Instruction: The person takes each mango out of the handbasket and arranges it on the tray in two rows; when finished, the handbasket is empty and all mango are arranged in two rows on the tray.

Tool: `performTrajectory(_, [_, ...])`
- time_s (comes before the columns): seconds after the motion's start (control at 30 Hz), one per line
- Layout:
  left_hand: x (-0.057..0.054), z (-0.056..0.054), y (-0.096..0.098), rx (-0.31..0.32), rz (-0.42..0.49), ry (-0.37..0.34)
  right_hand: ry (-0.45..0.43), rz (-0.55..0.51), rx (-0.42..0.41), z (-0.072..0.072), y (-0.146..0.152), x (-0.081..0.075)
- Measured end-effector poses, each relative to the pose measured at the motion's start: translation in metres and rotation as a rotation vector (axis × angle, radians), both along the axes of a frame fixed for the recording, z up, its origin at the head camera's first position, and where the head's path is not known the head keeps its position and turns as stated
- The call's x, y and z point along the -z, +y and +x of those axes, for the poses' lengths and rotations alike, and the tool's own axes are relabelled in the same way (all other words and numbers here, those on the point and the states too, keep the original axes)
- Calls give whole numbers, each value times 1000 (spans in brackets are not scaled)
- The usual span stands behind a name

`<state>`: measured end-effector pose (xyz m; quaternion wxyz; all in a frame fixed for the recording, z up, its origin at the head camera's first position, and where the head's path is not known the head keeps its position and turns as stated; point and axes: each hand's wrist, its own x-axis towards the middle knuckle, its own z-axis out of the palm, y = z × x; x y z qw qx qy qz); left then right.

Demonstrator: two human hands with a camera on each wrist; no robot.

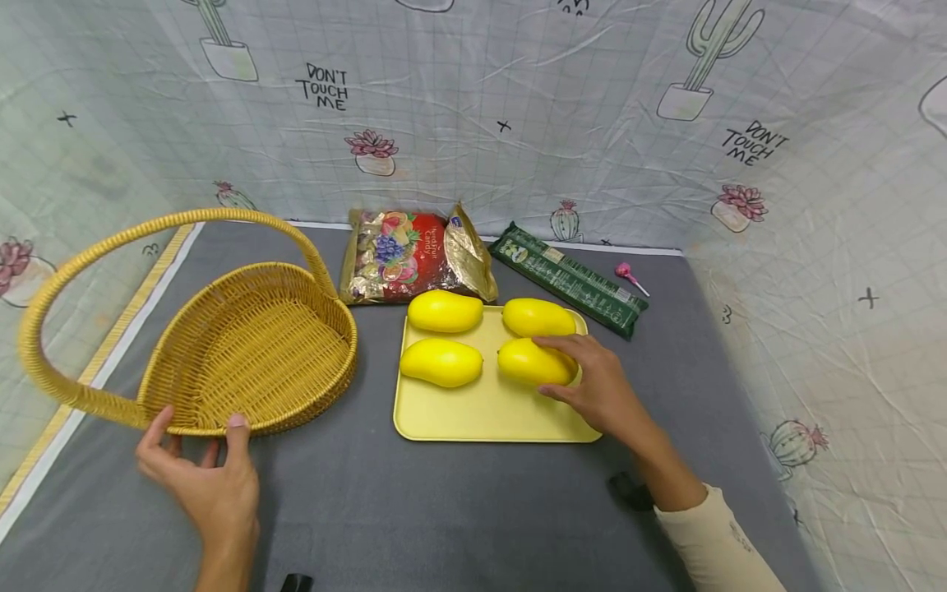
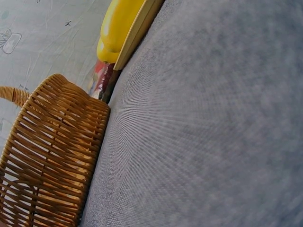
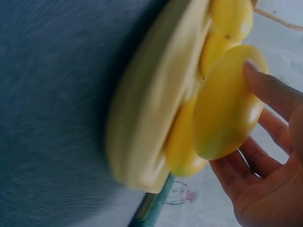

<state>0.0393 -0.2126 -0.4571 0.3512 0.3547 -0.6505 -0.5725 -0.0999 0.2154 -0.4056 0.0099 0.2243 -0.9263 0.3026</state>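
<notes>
In the head view, four yellow mangoes would be several: two at the back, a left-hand mango and a right-hand mango in front, all on or over a pale yellow tray. My right hand grips the front right mango between thumb and fingers. The right wrist view shows that hand around the mango; whether it touches the tray is hidden. At the left, my left hand holds the front rim of a wicker basket, whose arched handle leans left.
Behind the tray lie a red and gold candy bag, a long green packet and a pink lollipop. A printed cloth hangs at the back and sides of the grey table.
</notes>
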Motion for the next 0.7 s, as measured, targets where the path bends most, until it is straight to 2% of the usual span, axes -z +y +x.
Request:
performTrajectory(0.1, [0, 0, 0, 1, -2, -7, -23, 16, -5, -5, 2, 7])
performTrajectory(0.27, [0, -2, 0, 6, -4, -7, -6, 37, -34, -12, 3, 15])
performTrajectory(0.43, [2, -3, 0, 2, -14, -23, 3, 50, -31, -14, 1, 17])
performTrajectory(0.53, [-1, -1, 2, -22, -27, -46, 16, 48, -27, -12, 1, 16])
performTrajectory(0.63, [-11, 4, 10, -85, -144, -2, 35, 31, -21, -10, 2, 14])
performTrajectory(0.7, [-22, 7, 17, -140, -299, 90, 47, 19, -12, -7, 4, 12])
